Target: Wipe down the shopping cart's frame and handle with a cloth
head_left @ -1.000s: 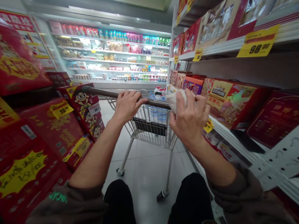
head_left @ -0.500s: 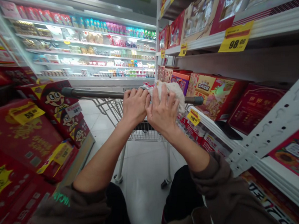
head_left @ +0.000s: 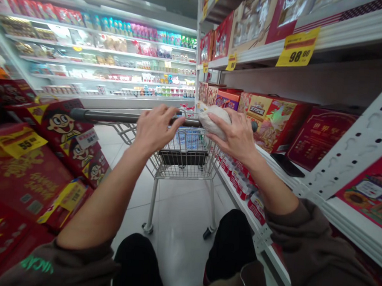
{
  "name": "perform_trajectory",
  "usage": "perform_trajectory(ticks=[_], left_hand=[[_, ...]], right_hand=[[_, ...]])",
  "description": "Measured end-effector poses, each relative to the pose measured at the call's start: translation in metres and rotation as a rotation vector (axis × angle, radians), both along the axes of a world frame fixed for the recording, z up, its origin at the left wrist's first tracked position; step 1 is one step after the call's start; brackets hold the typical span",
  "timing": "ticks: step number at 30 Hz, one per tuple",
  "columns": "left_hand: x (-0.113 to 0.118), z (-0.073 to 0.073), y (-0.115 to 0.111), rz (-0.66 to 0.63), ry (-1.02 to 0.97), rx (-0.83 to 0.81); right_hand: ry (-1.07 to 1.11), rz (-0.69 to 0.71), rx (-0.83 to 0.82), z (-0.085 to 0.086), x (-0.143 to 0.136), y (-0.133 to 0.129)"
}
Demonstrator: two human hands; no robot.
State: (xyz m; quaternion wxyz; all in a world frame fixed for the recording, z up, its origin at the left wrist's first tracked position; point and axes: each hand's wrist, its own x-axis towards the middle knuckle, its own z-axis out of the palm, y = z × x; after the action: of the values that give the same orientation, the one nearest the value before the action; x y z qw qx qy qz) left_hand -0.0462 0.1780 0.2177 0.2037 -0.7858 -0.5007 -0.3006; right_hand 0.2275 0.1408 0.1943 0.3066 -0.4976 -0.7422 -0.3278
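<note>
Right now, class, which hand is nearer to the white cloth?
Right. The right hand holds the white cloth at the cart handle; the left hand rests on the handle to the cloth's left, apart from it.

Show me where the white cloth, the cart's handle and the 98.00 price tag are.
White cloth (head_left: 212, 126): head view, on its exposed side facing the camera.
Cart's handle (head_left: 113, 116): head view, on the bare left stretch of the bar.
98.00 price tag (head_left: 297, 48): head view, on its middle.
</note>
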Motion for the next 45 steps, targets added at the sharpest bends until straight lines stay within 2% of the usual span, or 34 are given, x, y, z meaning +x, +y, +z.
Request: perform_trajectory(ticks=[3, 5, 7, 9, 14, 16, 17, 19, 21, 25, 27, 28, 29, 31, 36, 38, 39, 41, 43, 45], left_hand=[[-0.058, 0.005, 0.009, 0.175, -0.006, -0.001], [-0.089, 0.003, 0.016, 0.167, 0.022, -0.008], [-0.104, -0.001, 0.023, 0.152, 0.042, 0.02], [-0.103, -0.006, 0.027, 0.14, 0.056, 0.049], [-0.076, -0.011, 0.021, 0.116, 0.007, 0.105], [-0.071, -0.01, 0.017, 0.109, -0.01, 0.103], [-0.071, -0.01, 0.017, 0.108, -0.013, 0.098], [-0.074, -0.009, 0.017, 0.108, -0.007, 0.088], [-0.077, -0.009, 0.018, 0.111, 0.0, 0.082], [-0.076, -0.01, 0.018, 0.131, 0.01, 0.096], [-0.069, -0.012, 0.015, 0.141, 0.0, 0.115], [-0.064, -0.012, 0.012, 0.143, -0.004, 0.126], [-0.058, -0.013, 0.01, 0.144, -0.006, 0.134], [-0.044, -0.015, 0.005, 0.145, -0.004, 0.146], [-0.009, -0.017, -0.007, 0.132, -0.056, 0.13], [-0.006, -0.016, -0.009, 0.112, -0.075, 0.113], [-0.008, -0.015, -0.01, 0.103, -0.069, 0.107], [-0.019, -0.012, -0.012, 0.105, -0.029, 0.1], [-0.034, -0.008, -0.013, 0.142, 0.029, 0.093], [-0.05, -0.005, -0.015, 0.181, 0.077, 0.084]], right_hand=[[0.026, 0.025, -0.016, 0.005, 0.007, 0.002], [0.087, 0.024, -0.03, 0.006, 0.006, 0.007], [0.148, -0.003, -0.036, 0.006, -0.008, 0.012], [0.169, -0.027, -0.037, 0.004, -0.035, 0.017], [0.079, 0.004, -0.051, 0.003, -0.124, 0.025], [0.044, 0.039, -0.061, 0.005, -0.139, 0.028], [0.019, 0.066, -0.07, 0.006, -0.138, 0.029], [-0.032, 0.125, -0.085, 0.008, -0.115, 0.029], [-0.039, 0.155, -0.082, 0.008, -0.07, 0.027], [0.139, 0.05, -0.02, 0.008, 0.037, 0.021], [0.225, -0.003, -0.011, 0.009, 0.069, 0.02], [0.259, -0.021, -0.007, 0.01, 0.075, 0.022], [0.287, -0.033, -0.002, 0.01, 0.074, 0.023], [0.32, -0.045, 0.013, 0.01, 0.049, 0.028], [0.269, -0.005, 0.001, 0.006, -0.067, 0.03], [0.225, 0.041, -0.01, 0.006, -0.094, 0.027], [0.197, 0.071, -0.02, 0.006, -0.098, 0.026], [0.143, 0.129, -0.044, 0.008, -0.087, 0.025], [0.115, 0.158, -0.064, 0.011, -0.055, 0.025], [0.159, 0.119, -0.066, 0.014, -0.012, 0.025]])
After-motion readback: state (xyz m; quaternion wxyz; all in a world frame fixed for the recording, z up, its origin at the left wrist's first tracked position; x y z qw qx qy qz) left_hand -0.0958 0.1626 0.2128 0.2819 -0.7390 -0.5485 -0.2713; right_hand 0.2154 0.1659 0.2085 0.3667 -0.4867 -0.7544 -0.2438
